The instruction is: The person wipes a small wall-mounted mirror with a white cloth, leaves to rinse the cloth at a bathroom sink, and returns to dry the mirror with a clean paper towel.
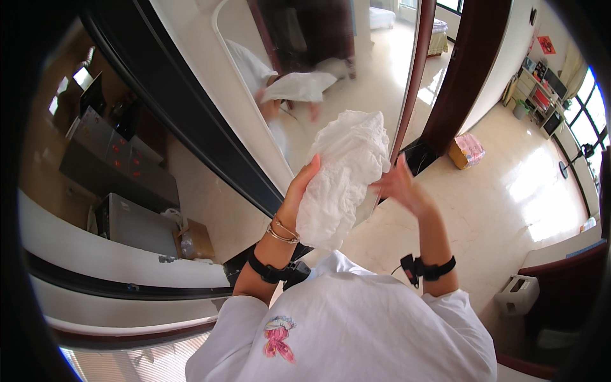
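Note:
A crumpled, thin white cloth or plastic sheet (344,179) is held up in front of my chest. My left hand (301,184) grips its left edge, with the thumb on the near face and the other fingers hidden behind. My right hand (400,187) is blurred beside the sheet's right edge, its fingers spread. Whether those fingertips touch the sheet cannot be made out. Just beyond stands a tall mirror (305,52) with a white rounded frame, reflecting the sheet and part of my body.
A dark door frame (470,71) rises right of the mirror, near a pink-and-yellow box (467,151) on the tiled floor (496,200). A white plastic stool (518,294) stands at lower right. Leftward, past a black-edged opening, are a grey refrigerator (119,153) and a cardboard box (198,238).

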Demonstrator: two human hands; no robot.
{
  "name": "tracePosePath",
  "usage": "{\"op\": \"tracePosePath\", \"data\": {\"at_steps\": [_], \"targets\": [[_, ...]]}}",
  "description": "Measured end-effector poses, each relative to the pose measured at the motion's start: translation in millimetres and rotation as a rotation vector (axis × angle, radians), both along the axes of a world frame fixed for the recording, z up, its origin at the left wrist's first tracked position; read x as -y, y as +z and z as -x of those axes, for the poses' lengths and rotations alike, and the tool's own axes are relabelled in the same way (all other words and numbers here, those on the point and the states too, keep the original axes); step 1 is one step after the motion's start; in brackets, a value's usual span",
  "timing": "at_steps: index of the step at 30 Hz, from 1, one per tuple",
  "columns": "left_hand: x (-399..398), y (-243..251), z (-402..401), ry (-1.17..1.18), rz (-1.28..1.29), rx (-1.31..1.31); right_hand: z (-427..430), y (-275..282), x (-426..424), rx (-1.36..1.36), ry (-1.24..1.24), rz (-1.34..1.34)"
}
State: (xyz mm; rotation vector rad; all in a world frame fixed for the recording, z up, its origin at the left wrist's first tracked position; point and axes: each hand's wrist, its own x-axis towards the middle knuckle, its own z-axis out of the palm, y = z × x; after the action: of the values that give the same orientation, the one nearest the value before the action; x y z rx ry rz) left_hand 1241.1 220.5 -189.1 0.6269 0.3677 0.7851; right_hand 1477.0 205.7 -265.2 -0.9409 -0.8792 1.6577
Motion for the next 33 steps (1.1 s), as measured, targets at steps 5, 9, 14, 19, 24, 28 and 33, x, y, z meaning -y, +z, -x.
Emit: {"op": "tracePosePath", "data": {"at_steps": [5, 9, 14, 19, 24, 28, 33], "targets": [[3, 0, -4, 0.123, -0.129, -0.128, 45, 42, 37, -0.495, 0.045, -0.177], [-13, 7, 6, 0.197, -0.559, -0.612, 15, 50, 30, -0.111, -0.247, -0.261], [-16, -22, 0, 0.322, -0.776, -0.819, 11, 61, 33, 0.248, -0.546, -0.416], [-14, -12, -8, 0.480, -0.825, -0.738, -1, 69, 34, 0.386, -0.385, -0.489], [-17, 11, 8, 0.340, -0.898, -0.928, -23, 79, 33, 1.189, -0.457, -0.693], [-22, 4, 13, 0.519, -1.076, -0.846, -29, 98, 30, 1.004, -0.323, -0.757], [5, 25, -17, 0.297, -0.530, -0.327, -21, 54, 35, -0.750, -0.096, -0.085]]}}
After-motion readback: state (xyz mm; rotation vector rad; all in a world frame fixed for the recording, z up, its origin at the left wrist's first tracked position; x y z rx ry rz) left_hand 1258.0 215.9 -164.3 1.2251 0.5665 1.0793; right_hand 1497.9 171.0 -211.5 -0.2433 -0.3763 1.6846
